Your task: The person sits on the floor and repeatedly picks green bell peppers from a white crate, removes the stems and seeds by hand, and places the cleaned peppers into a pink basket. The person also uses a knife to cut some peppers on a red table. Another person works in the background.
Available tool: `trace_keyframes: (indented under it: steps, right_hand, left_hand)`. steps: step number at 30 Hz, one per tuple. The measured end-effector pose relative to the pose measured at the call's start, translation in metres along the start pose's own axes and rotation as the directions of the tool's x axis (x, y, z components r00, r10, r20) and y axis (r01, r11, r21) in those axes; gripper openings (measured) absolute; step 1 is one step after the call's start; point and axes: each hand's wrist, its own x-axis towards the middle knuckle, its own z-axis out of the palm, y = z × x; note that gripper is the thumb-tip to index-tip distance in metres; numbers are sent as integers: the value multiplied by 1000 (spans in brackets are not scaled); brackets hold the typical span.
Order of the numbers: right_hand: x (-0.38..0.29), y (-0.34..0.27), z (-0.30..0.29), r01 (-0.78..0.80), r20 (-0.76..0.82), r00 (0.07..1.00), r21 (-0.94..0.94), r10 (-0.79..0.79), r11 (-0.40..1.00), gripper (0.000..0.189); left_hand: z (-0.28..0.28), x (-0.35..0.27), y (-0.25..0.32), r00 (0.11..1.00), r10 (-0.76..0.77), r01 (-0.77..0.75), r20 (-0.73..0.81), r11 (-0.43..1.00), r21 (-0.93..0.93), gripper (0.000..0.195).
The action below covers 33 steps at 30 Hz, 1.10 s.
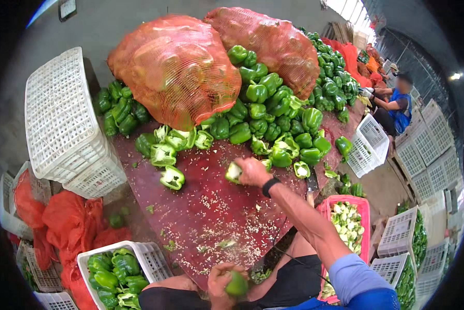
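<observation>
My right hand (254,171), with a black band at the wrist, is on a cut green bell pepper (234,172) over the red tabletop (201,201). Low in the view, close to my lap, my left hand (222,285) holds another green bell pepper (237,283). Several cut peppers with pale insides lie to the left, one (172,178) apart from the others. Behind them whole green peppers (257,93) are heaped. A knife (311,184) lies at the table's right edge, its handle towards me. Pale seeds are scattered over the near part of the tabletop.
Two full red mesh sacks (173,69) rest at the far side. White crates (61,116) are stacked left; a crate of peppers (139,252) stands near my left leg. A pink crate (365,228) with pale pepper scraps stands right. A co-worker (400,102) sits farther right.
</observation>
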Motion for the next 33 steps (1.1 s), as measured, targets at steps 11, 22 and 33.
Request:
trace_keyframes:
  steps: [11, 22, 33]
  right_hand:
    - [-190, -119, 5, -265, 291, 955, 926, -59, 268, 64]
    - [-253, -149, -51, 298, -17, 951, 313, -308, 902, 39]
    - [-285, -155, -40, 296, -7, 952, 269, -305, 917, 33]
  left_hand:
    - [-7, 16, -19, 952, 304, -286, -39, 928, 237, 51]
    - [6, -2, -20, 970, 125, -169, 207, 962, 215, 46]
    - [12, -23, -2, 972, 2, -123, 234, 855, 504, 56]
